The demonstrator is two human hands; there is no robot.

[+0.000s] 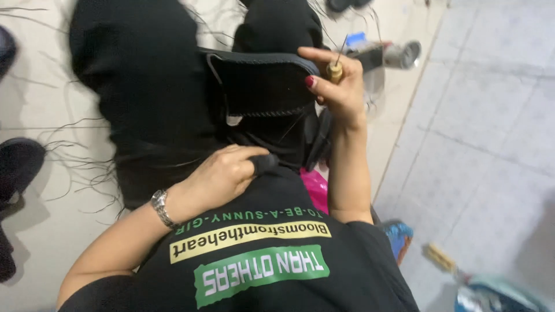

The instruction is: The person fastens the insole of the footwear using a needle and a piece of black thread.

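A black shoe upper [263, 86] with a stitched edge rests on my lap between my black-trousered legs. My right hand [341, 86] grips a wooden-handled awl [335, 69] with its metal needle pointing up, right at the shoe's right edge. A thin black thread runs down from the shoe toward my waist. My left hand [222, 173], a metal watch on its wrist, is closed on the dark end of the shoe piece [267, 163] near my belly.
Loose black threads [81, 167] lie scattered on the pale floor at left, beside dark shoes [17, 164]. A spool and small tools [387, 53] sit at top right. White floor tiles spread right. A wooden-handled tool [442, 258] lies at bottom right.
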